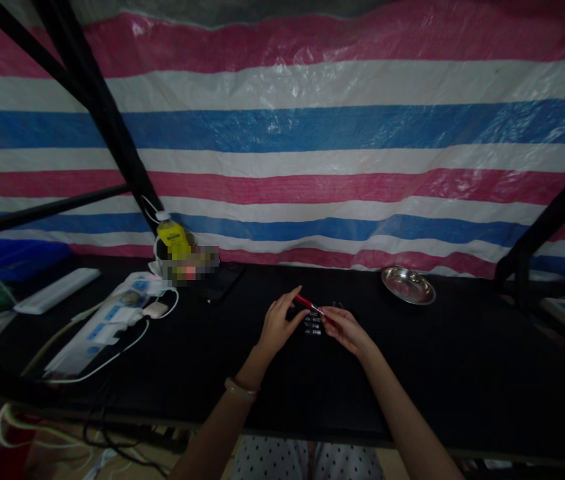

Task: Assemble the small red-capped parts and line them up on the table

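One red tool (305,302) sits in the right hand (347,329), bottle lettering (173,237) unreadable.

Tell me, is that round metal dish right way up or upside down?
Right way up: the dish shows its shiny hollow inside facing upward, with the rim around the top.

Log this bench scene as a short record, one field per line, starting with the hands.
right hand: pinching a slim red pen-like tool
left hand: thumb and fingers around the tool's far end; contact unclear
small parts: silver pieces lined up between the hands
surface: black tabletop
dish: round metal dish, beyond the right hand and further right
left side: yellow bottle, white power strip with cables
backdrop: striped plastic sheet
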